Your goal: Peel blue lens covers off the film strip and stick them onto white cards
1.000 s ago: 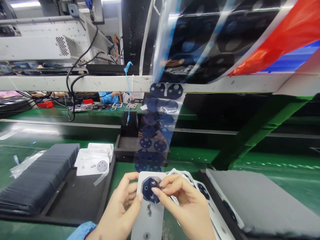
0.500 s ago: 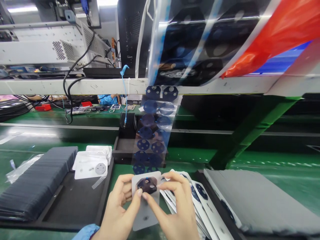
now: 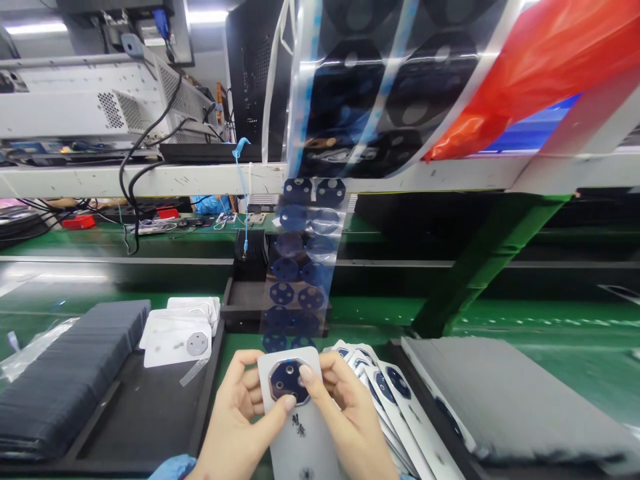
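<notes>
Both hands hold a silver-white phone back cover [image 3: 313,443], tilted up, with dark characters below its camera area. A dark octagonal film piece [image 3: 287,381] with round holes lies within the camera outline. My left hand [image 3: 237,413] grips the left edge, its thumb at the film's lower rim. Around the right edge is my right hand [image 3: 350,413], with its thumb pressing the film's right side. Just to the right, several similar covers [image 3: 417,420] with dark camera patches lie overlapped in a fanned stack. Behind the cover hangs a clear strip [image 3: 300,267] carrying rows of dark film pieces.
A film roll [image 3: 370,87] and red plastic [image 3: 520,80] hang above the shelf beam [image 3: 200,179]. At left, a black tray [image 3: 145,407] holds a row of dark grey sleeves [image 3: 75,380] and white covers [image 3: 175,343]. A grey-wrapped stack [image 3: 515,400] lies at right.
The film piece, earlier pinched at its edges over the cover, now lies flat in the camera outline. My right fingers have moved from the film to the cover's edge, and the thumb onto the film.
</notes>
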`<state>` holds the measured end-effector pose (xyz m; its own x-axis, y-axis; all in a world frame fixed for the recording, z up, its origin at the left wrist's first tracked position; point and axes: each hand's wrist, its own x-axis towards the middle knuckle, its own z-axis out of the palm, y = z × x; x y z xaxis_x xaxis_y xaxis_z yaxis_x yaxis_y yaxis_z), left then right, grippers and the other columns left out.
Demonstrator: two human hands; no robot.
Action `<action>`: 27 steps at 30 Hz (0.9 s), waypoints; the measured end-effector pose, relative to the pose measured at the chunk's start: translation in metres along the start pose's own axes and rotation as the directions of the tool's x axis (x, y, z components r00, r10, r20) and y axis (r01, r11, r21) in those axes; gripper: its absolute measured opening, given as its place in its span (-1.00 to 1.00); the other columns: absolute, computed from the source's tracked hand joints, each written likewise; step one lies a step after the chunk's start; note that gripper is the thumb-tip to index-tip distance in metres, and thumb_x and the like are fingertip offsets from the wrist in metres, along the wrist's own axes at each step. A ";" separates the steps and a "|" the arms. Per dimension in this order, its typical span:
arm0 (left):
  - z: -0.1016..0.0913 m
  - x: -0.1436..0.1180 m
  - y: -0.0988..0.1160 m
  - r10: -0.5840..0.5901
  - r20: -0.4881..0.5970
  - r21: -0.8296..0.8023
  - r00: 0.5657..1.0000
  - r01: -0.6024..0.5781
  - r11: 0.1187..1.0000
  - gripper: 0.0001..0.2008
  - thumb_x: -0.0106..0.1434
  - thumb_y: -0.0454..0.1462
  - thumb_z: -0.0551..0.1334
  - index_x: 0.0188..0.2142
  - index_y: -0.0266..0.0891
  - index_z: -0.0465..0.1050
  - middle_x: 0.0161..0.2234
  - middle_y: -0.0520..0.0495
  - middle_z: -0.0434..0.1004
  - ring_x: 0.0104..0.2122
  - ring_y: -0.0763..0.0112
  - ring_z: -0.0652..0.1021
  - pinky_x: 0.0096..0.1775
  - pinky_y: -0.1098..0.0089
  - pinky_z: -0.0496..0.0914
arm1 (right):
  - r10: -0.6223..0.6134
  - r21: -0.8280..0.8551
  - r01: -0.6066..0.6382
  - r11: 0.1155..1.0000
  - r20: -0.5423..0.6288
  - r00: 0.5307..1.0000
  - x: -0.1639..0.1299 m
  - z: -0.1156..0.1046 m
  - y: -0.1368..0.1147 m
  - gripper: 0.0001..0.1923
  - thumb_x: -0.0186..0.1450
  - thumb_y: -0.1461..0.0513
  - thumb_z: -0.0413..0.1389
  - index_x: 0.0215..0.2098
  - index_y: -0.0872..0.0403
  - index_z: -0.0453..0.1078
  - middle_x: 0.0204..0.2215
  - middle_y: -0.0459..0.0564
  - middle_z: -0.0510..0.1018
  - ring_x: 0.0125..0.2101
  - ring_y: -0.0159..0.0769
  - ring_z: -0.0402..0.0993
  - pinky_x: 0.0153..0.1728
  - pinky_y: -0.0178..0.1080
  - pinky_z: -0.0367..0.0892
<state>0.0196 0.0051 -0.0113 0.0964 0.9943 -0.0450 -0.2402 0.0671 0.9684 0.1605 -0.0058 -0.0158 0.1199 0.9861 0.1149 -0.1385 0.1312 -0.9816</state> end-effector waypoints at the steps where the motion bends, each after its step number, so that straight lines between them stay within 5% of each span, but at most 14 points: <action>1: 0.001 -0.001 -0.001 0.002 -0.001 0.023 1.000 -0.002 1.000 -0.53 0.04 -0.22 0.54 -0.21 -0.13 0.30 -0.34 0.00 0.74 -0.41 0.43 0.67 -0.36 0.54 0.50 | 0.000 0.006 0.000 1.000 -0.017 1.000 0.001 0.001 0.001 -0.65 0.34 -0.06 0.22 -0.38 0.02 0.39 -0.44 -0.11 0.57 -0.36 -0.28 0.52 -0.27 -0.30 0.38; 7: 0.006 -0.005 -0.004 0.018 0.040 0.130 0.999 -0.023 0.991 -0.62 0.08 -0.20 0.50 -0.25 -0.15 0.33 -0.36 -0.02 0.72 -0.38 0.36 0.69 -0.33 0.51 0.49 | 0.037 -0.036 -0.038 0.999 -0.004 0.999 0.001 0.007 0.003 -0.67 0.22 -0.04 0.32 -0.33 0.02 0.44 -0.40 -0.13 0.51 -0.38 -0.30 0.42 -0.32 -0.31 0.33; 11: 0.002 -0.004 -0.009 0.006 0.066 0.142 0.998 -0.015 0.990 -0.60 0.12 -0.13 0.49 -0.21 -0.15 0.33 -0.31 -0.06 0.73 -0.35 0.34 0.69 -0.31 0.49 0.49 | 0.051 -0.020 -0.050 0.999 0.018 0.999 -0.001 0.006 0.006 -0.65 0.30 -0.07 0.24 -0.38 0.02 0.41 -0.48 -0.17 0.43 -0.44 -0.34 0.35 -0.36 -0.32 0.31; 17: -0.011 0.004 -0.008 -0.071 0.215 0.049 0.974 0.062 0.997 -0.58 0.23 -0.04 0.42 -0.09 -0.16 0.32 -0.14 -0.16 0.72 -0.29 0.28 0.70 -0.28 0.40 0.54 | 0.101 0.105 -0.105 0.989 0.041 0.994 0.003 -0.002 0.010 -0.59 0.33 -0.13 0.18 -0.34 0.03 0.46 -0.39 -0.11 0.51 -0.28 -0.23 0.47 -0.21 -0.26 0.40; 20: -0.018 0.017 -0.005 -0.085 0.306 0.027 0.948 0.081 0.996 -0.62 0.27 -0.06 0.40 -0.09 -0.15 0.30 -0.11 -0.14 0.70 -0.27 0.28 0.70 -0.24 0.36 0.55 | 0.140 0.100 -0.144 0.984 0.048 0.989 0.005 -0.002 0.015 -0.64 0.40 -0.08 0.09 -0.15 0.01 0.47 -0.23 -0.01 0.62 -0.17 -0.13 0.55 -0.11 -0.14 0.46; 24: -0.022 0.031 -0.008 -0.010 0.229 0.028 0.973 0.003 1.000 -0.70 0.31 -0.10 0.35 -0.16 -0.13 0.28 -0.12 -0.08 0.68 -0.29 0.38 0.68 -0.22 0.41 0.53 | -0.086 -0.219 0.080 0.972 -0.017 0.996 -0.003 0.007 0.045 -0.37 0.38 0.03 0.07 0.36 -0.07 0.08 0.27 0.12 0.39 0.21 0.01 0.40 0.14 0.02 0.38; 27: -0.022 0.032 -0.011 -0.028 0.225 0.129 0.974 -0.001 0.992 -0.78 0.36 -0.13 0.27 -0.20 -0.13 0.26 -0.10 -0.10 0.66 -0.31 0.33 0.69 -0.31 0.41 0.53 | -0.320 -0.666 0.215 0.714 -0.037 0.947 -0.013 0.014 0.078 -0.03 0.23 0.16 0.19 0.49 -0.09 -0.21 0.47 0.18 -0.03 0.28 0.24 0.30 -0.01 0.05 0.51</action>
<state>0.0042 0.0377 -0.0291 0.3180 0.9480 -0.0159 -0.1138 0.0549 0.9920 0.1347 -0.0075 -0.0914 0.1939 0.8880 0.4169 0.5818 0.2381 -0.7777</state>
